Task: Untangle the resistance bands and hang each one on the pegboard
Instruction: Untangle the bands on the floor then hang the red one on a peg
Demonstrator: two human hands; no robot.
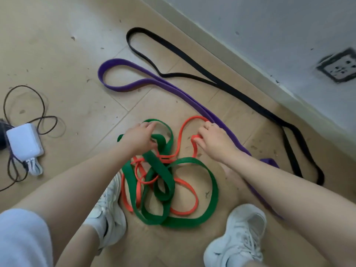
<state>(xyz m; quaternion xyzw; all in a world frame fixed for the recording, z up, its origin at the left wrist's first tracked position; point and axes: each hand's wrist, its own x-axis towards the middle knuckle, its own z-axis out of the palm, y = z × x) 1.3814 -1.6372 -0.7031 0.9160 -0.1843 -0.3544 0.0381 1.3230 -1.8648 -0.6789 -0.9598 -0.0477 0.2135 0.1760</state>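
- Four resistance bands on the floor: green band [169, 182] and orange band [185, 191] tangled together; purple band [123, 74] and black band [227, 87] lie stretched out beyond the tangle.
- Left hand [139, 138] reaches into the tangle's top; its grip is hidden.
- Right hand [211, 140] pinches an orange loop just beside the tangle.
- Right arm hides part of the purple band.

Tangled bands [165, 182] between shoes [238, 239], two bands [192, 97] behind, charger [25, 140] left
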